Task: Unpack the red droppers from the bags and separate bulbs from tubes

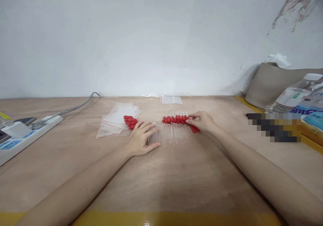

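Note:
Glass droppers (174, 134) lie side by side on the wooden table, their clear tubes pointing toward me. A row of red rubber bulbs (175, 119) runs across the middle, with more clear tubes (174, 112) fanning out behind it. My left hand (141, 139) rests at the left end of the tubes, fingers spread, partly covering some of them. Just beyond its knuckles is another bunch of red bulbs (130, 121). At the right end of the row, my right hand (203, 121) pinches a dropper by its bulb; a few slanted red bulbs (194, 128) show under the fingers.
Clear zip bags (117, 118) are spread at the left, and another bag (171, 100) lies near the wall. A power strip (47, 122) with a plugged-in charger (17, 130) is far left. At right stand a plastic bottle (290, 96) and a grey-brown bag (262, 84).

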The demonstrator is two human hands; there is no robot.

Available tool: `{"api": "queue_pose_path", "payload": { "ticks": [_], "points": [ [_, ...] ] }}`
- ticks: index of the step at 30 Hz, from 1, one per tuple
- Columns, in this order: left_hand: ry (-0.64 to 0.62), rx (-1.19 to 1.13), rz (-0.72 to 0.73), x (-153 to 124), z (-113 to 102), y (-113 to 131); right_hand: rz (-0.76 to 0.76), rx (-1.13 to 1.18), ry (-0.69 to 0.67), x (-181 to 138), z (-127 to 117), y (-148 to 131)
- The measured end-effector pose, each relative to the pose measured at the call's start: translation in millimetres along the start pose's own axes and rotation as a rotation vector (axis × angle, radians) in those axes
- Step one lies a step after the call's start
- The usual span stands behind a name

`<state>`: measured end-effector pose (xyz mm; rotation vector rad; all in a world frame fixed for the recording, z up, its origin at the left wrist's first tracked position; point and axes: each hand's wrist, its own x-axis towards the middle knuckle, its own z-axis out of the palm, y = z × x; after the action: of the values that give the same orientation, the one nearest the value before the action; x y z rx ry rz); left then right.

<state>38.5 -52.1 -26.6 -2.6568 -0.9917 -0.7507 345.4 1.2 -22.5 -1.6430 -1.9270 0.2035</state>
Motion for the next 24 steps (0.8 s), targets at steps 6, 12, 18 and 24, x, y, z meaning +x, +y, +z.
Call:
{"api": "queue_pose_path", "payload": {
  "ticks": [6, 12, 18, 24],
  "points": [
    [0.002, -0.008, -0.003, 0, 1, -1, 0.017, -0.025, 0.019, 3, 4, -6],
    [0.030, -0.002, -0.017, -1, 0, 0, 0.121, 0.084, 0.111, 4, 2, -12],
    [0.239, 0.087, -0.091, 2, 4, 1, -0.112, 0.354, 0.230, -15, -2, -35],
    [0.394, 0.207, -0.082, 12, 9, 9, -0.415, 0.275, 0.156, -52, 14, -62]
  ]
}}
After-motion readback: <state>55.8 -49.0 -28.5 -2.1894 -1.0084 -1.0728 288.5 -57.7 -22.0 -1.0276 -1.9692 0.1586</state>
